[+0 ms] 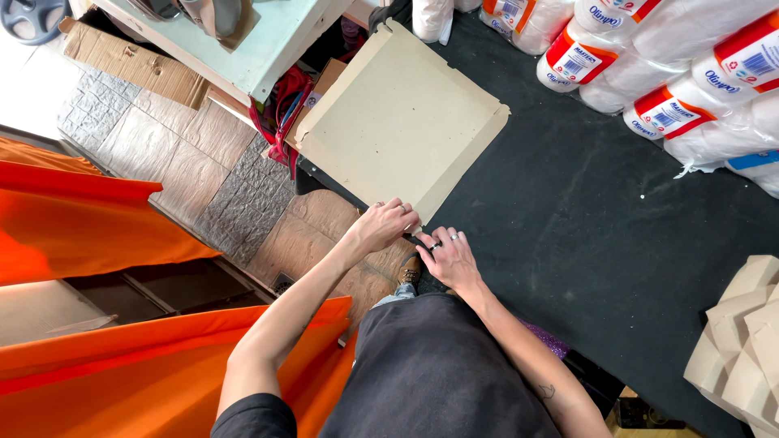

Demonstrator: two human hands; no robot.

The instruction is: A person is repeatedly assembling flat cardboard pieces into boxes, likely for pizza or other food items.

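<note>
A flat beige cardboard sheet [402, 122] with folded edge flaps lies on a black table surface [584, 211]. My left hand [383, 225] grips its near corner, fingers curled over the edge. My right hand [448, 255], wearing rings, presses flat on the black surface right beside that same corner, its fingers touching the cardboard's edge.
Stacks of white plastic-wrapped packs [673, 65] fill the far right. Folded cardboard pieces [742, 341] sit at the right edge. Orange fabric [89, 227] hangs at left over a stone-tile floor [203, 162]. A shelf [243, 40] stands at the top left.
</note>
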